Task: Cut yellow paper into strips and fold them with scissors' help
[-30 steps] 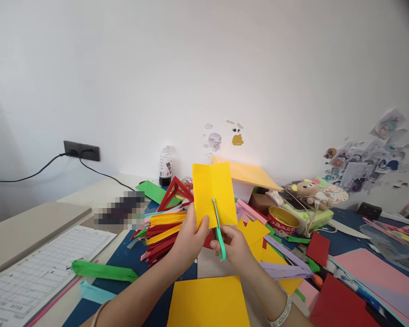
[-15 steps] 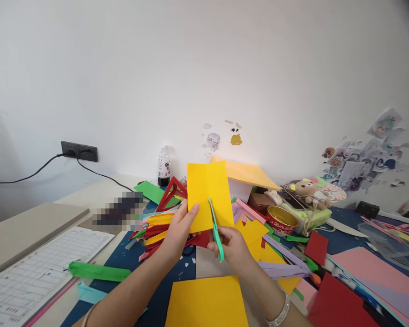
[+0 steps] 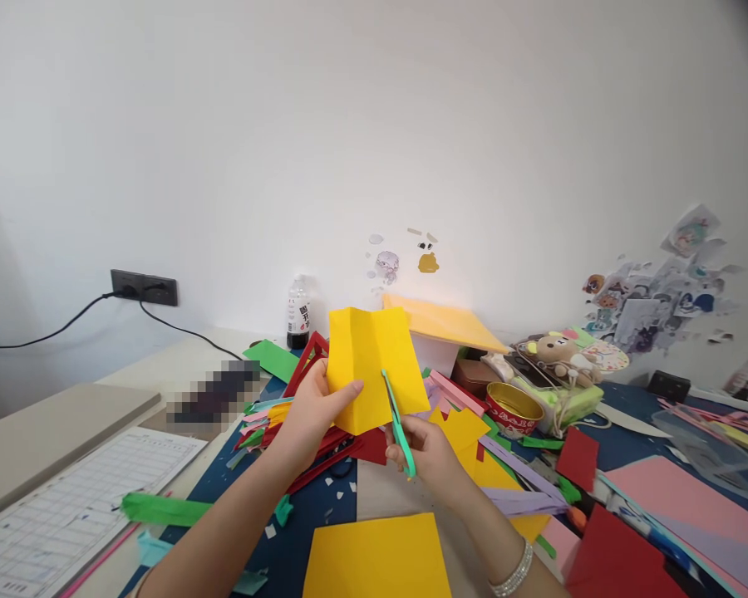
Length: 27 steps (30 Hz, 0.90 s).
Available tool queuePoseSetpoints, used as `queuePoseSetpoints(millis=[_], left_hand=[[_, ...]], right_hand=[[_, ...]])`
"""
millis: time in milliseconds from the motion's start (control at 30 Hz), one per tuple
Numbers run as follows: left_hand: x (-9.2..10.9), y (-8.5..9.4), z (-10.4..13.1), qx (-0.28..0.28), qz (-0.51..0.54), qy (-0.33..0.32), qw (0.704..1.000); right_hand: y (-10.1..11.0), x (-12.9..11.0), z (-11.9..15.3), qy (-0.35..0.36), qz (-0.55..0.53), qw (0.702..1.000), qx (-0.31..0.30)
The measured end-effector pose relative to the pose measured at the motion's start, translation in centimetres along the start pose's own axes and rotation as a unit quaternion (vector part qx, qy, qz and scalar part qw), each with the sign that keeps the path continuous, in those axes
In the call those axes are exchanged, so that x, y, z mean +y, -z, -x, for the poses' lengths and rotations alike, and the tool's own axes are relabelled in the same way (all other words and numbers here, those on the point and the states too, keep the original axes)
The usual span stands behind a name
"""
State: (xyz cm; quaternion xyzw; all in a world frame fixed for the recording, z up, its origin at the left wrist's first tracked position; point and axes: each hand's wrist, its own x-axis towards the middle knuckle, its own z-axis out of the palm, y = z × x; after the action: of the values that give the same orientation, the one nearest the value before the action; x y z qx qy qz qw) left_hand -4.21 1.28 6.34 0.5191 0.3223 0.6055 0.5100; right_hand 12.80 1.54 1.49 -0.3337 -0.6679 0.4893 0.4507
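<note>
My left hand (image 3: 308, 411) pinches the lower left edge of a creased yellow paper sheet (image 3: 374, 361) and holds it upright above the table. My right hand (image 3: 433, 453) grips small green-handled scissors (image 3: 399, 428); their blades reach up into the bottom edge of the sheet, right of its middle fold. A second flat yellow sheet (image 3: 377, 556) lies on the dark blue mat just below my hands.
Red, yellow and pink paper strips (image 3: 287, 423) pile up behind my left hand. To the right are a gold tin (image 3: 514, 407), a plush bear (image 3: 558, 349) and pink and red sheets (image 3: 673, 507). A printed form (image 3: 68, 507) lies at left, a bottle (image 3: 297, 314) stands by the wall.
The yellow sheet has tilted and shifted left, its fold now more visible. My left hand has moved left along its lower edge; the scissors stay at the sheet's bottom edge.
</note>
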Motion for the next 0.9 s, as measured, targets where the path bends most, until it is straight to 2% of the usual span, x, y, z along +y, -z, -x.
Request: queuePoseSetpoints(millis=[167,300,367,467,533,633,800,833,900], left_hand=[[0.2,0.5,-0.3,0.09,-0.108,-0.047,0.989],[0.3,0.6,-0.2,0.122,-0.17,-0.096,0.973],[0.5,0.5,0.0,0.089,-0.152,-0.088,0.98],[1.1,0.3,0.3,-0.028,-0.056,-0.022,0.998],[1.4,0.4,0.3,-0.059,-0.012,0.015,0.998],[1.4,0.9,0.0,-0.012,-0.053,0.032,0.998],[1.0,1.8,-0.8,0.065,-0.233,0.0,0.97],[1.0,1.9,-0.8,0.073,-0.248,-0.007,0.966],[1.1,2.0,-0.7,0.053,-0.231,-0.015,0.972]], right_hand=[[0.7,0.3,-0.1,-0.006,-0.008,0.999,-0.037],[0.8,0.2,-0.1,0.011,-0.004,0.998,-0.057],[0.8,0.1,-0.1,0.011,0.005,0.999,-0.052],[1.0,0.0,-0.1,0.017,0.009,0.999,-0.041],[1.2,0.2,-0.2,0.028,0.0,0.999,-0.039],[1.8,0.7,-0.3,0.02,-0.003,0.999,-0.046],[2.5,1.7,-0.4,0.006,0.045,0.998,-0.052],[2.5,1.8,-0.4,0.012,0.052,0.997,-0.051],[2.5,1.8,-0.5,0.028,0.048,0.997,-0.05]])
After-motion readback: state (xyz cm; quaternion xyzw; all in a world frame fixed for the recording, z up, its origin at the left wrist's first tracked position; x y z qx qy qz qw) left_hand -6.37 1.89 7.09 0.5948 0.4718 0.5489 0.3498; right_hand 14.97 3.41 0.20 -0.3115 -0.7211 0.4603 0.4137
